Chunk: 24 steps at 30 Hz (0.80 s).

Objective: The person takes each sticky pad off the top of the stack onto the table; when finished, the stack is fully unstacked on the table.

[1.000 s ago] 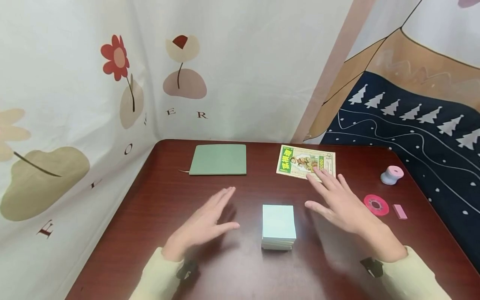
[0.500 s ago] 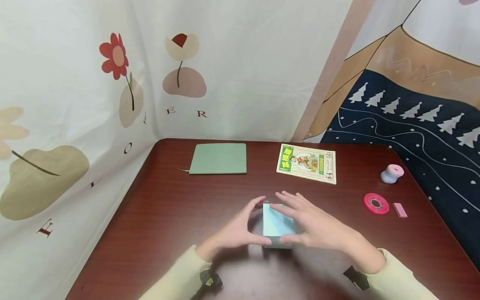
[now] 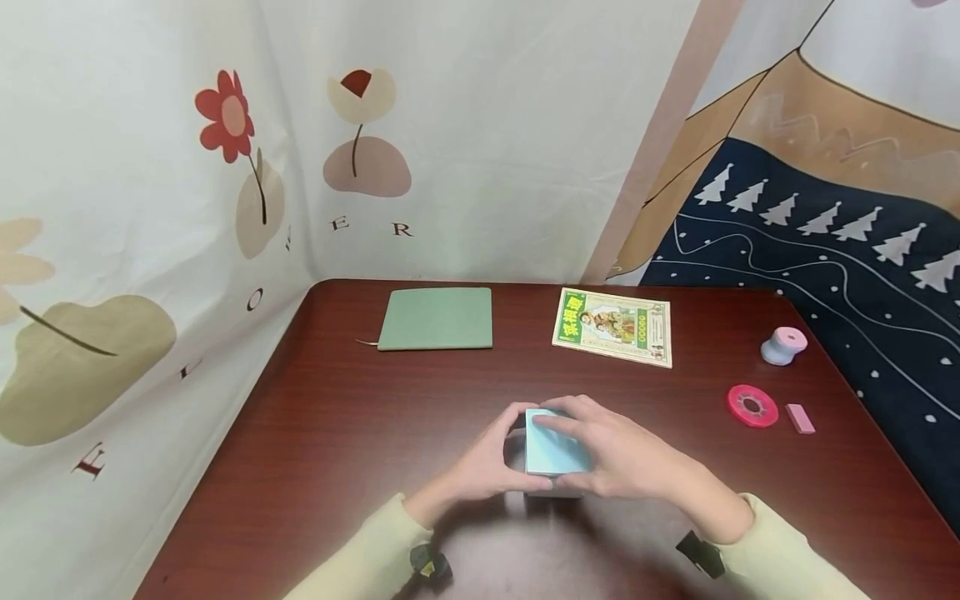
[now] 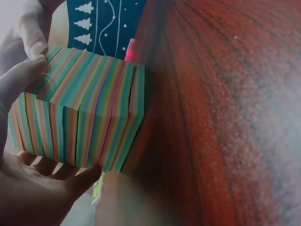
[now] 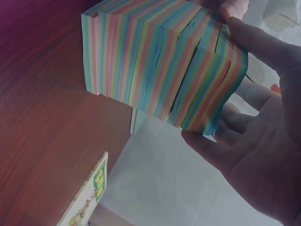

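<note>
A block of stacked sticky note pads (image 3: 553, 450) stands on the table between the two hands, its top sheet light blue. Seen from the left wrist, the pads (image 4: 89, 103) show striped edges in pink, yellow, green and blue, and the layers sit slightly uneven. The left hand (image 3: 487, 462) holds the stack from the left, thumb along the near side and fingers at the far side. From the right, the right hand (image 3: 626, 450) grips the upper pads the same way, with one finger over the top sheet. Both thumbtips nearly meet at the near face.
A green notebook (image 3: 437, 319) lies at the back left of the dark red table (image 3: 337, 433). Back right is a printed booklet (image 3: 613, 327). At the right are a pink-and-white spool (image 3: 783, 346), a pink ring (image 3: 752, 406) and a small pink block (image 3: 800, 419).
Both hands have come in from either side, first spread apart, then around the stack, and now hold it. The stack stays in about the same place.
</note>
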Each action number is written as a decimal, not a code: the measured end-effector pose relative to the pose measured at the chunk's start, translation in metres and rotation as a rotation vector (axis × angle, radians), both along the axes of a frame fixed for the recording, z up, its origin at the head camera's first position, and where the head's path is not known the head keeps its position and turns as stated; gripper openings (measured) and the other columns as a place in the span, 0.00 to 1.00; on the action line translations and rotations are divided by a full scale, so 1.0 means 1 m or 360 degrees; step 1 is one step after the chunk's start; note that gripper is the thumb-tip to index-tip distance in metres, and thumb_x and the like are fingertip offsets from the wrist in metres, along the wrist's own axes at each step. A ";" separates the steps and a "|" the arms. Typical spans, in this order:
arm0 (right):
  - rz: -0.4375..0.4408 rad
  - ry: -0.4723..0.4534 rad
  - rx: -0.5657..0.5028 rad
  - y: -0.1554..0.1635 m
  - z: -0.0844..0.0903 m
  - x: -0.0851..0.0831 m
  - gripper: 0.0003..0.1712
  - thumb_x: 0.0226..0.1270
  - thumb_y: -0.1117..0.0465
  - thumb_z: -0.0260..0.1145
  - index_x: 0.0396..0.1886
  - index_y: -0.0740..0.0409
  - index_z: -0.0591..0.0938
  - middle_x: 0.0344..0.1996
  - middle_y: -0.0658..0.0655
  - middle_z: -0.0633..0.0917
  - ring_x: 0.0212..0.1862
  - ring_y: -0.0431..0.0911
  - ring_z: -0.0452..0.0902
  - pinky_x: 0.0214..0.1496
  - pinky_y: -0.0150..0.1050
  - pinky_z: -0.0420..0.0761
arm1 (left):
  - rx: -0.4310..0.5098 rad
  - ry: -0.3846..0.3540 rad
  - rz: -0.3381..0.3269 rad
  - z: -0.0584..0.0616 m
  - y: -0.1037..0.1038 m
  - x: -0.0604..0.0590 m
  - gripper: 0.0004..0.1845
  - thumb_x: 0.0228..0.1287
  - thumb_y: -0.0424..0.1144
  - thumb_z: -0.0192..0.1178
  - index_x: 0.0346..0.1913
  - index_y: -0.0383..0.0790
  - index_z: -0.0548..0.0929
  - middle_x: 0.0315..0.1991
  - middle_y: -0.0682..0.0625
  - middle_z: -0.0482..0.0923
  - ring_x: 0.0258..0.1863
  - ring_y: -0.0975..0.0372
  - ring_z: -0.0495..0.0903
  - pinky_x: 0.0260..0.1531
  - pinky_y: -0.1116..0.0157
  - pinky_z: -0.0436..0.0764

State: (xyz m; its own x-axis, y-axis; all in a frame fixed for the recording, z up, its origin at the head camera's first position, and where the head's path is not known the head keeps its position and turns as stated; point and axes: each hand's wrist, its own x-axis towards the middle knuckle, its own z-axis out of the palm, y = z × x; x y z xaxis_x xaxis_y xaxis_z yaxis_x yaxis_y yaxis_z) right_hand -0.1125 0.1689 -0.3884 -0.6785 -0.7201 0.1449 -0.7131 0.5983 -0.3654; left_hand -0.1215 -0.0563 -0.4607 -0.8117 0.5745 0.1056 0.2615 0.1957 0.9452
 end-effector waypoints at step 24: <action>-0.0355 -0.0286 -0.0167 0.058 0.012 -0.031 0.42 0.47 0.47 0.79 0.65 0.46 0.76 0.60 0.50 0.75 0.53 0.47 0.72 0.47 0.44 0.79 | 0.0018 -0.0025 0.0008 -0.002 0.000 -0.001 0.42 0.47 0.44 0.78 0.64 0.55 0.65 0.58 0.60 0.72 0.61 0.57 0.71 0.63 0.52 0.67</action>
